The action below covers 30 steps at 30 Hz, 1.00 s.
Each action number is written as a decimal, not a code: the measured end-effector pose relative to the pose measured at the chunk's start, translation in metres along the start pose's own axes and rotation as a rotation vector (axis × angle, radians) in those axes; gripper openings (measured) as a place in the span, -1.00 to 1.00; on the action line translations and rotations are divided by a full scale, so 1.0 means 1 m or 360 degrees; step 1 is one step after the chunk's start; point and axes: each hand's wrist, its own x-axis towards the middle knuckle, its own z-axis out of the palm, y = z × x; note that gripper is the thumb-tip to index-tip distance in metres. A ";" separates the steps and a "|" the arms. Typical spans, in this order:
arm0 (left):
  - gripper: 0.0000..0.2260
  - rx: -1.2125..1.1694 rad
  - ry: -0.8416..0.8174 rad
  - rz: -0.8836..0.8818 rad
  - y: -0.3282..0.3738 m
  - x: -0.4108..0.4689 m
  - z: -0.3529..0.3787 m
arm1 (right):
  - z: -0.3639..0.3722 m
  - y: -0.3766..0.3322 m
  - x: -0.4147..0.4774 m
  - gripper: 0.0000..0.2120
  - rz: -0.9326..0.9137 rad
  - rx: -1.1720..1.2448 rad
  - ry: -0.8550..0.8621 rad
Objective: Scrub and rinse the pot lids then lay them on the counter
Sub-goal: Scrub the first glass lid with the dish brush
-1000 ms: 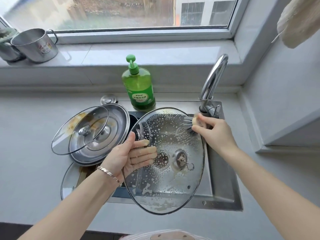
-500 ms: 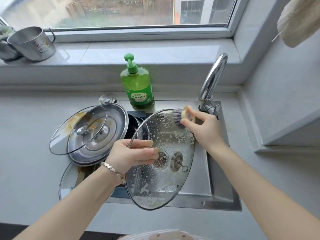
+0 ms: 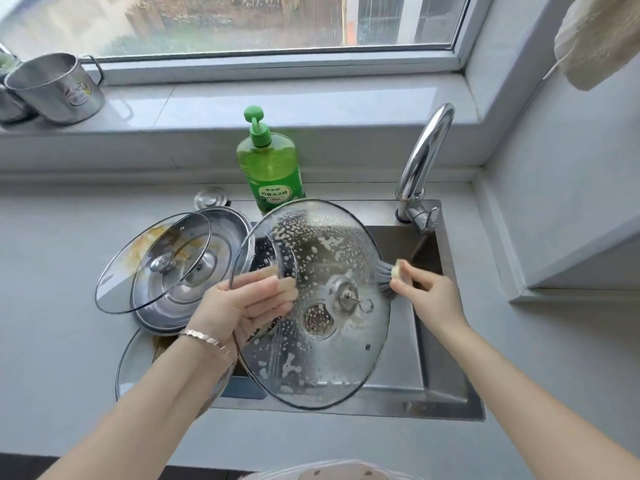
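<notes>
At the left edge of the sink (image 3: 450,407), half on the bench (image 3: 52,289), a stack of unwashed lids waits. A small glass lid (image 3: 152,271) leans on a steel lid (image 3: 221,261), and another glass lid (image 3: 130,368) lies flat beneath them.

Over the sink's left half, the left hand (image 3: 249,306) grasps the left rim of the large glass lid (image 3: 322,244), fingers curled round the edge. It holds the lid tilted above the basin, speckled with foam.

Behind the sink stands the soap bottle (image 3: 270,168), close to the lid's top rim. Over the sink's right half, the right hand (image 3: 431,294) pinches a brush (image 3: 384,277), bristles touching the lid's right rim. The tap (image 3: 422,157) rises at the sink's back right corner.

Scrubbing this lid looks to be the step in hand. Rinsing probably comes next, which calls for tipping the lid under the spout. The lid nearly spans the sink and the stack crowds the sink's left edge, so the bench right of the sink looks the easier place to lay it.
</notes>
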 end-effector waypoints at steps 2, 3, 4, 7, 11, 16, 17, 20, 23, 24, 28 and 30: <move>-0.87 -0.0142 0.0077 0.0039 0.004 0.006 0.000 | 0.008 0.013 -0.018 -0.55 0.0083 0.0051 -0.0045; -0.87 -0.0204 0.0113 0.0066 0.005 0.008 0.001 | 0.014 0.018 -0.029 -0.55 0.0094 0.0090 -0.0084; -0.85 -0.0260 0.0137 0.0094 0.007 0.010 0.003 | 0.022 0.021 -0.040 -0.54 0.0091 0.0146 -0.0131; -0.70 -0.0375 0.0146 0.0152 0.013 0.015 0.008 | 0.049 0.021 -0.068 -0.56 -0.0039 0.0222 -0.0226; -0.73 -0.0403 0.0149 0.0148 0.019 0.015 0.012 | 0.052 0.013 -0.060 -0.56 -0.0130 0.0282 -0.0133; -0.88 -0.0482 0.0182 0.0140 0.012 0.013 0.014 | 0.049 0.003 -0.056 -0.57 -0.0155 0.0356 -0.0075; -0.88 -0.0481 0.0188 0.0133 0.010 0.014 0.014 | 0.052 0.000 -0.061 -0.56 -0.0195 0.0353 -0.0141; -0.88 -0.0461 0.0204 0.0117 0.007 0.015 0.013 | 0.047 0.007 -0.052 -0.58 -0.0150 0.0291 -0.0137; -0.87 -0.0381 0.0180 0.0158 0.005 0.010 0.012 | 0.023 0.030 -0.025 -0.58 0.0127 0.0293 0.0008; -0.88 -0.0310 0.0169 0.0185 0.005 0.006 0.012 | 0.016 0.035 -0.023 -0.64 0.0235 0.0390 0.0059; -0.83 0.0319 -0.0031 0.0403 -0.004 -0.007 0.027 | -0.022 0.045 -0.018 -0.74 0.0773 0.0715 0.0191; -0.81 0.0835 -0.0203 0.0600 -0.018 -0.006 0.036 | -0.043 0.034 -0.015 -0.71 0.0855 0.0995 0.0120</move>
